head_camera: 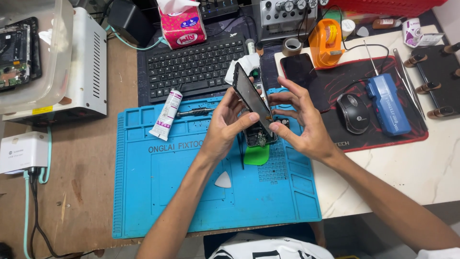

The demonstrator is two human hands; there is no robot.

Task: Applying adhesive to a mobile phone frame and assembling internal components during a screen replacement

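Note:
A black phone screen panel [250, 93] stands tilted on edge over an opened phone body [258, 137] on the blue repair mat [182, 192]. My left hand [225, 125] grips the panel from the left, thumb on its lower edge. My right hand [299, 117] holds it from the right, fingers spread along the panel's back and edge. A green pry card [256, 156] lies under the phone body. A white triangular pick [223, 180] rests on the mat below my left wrist.
A white glue tube [166, 115] and a screwdriver [194, 112] lie on the mat's upper left. Behind are a black keyboard [194, 64], tissue pack [182, 26], orange tape dispenser [326, 43], another phone [299, 69], mouse [353, 112], blue tool [388, 103] and tweezers [407, 79].

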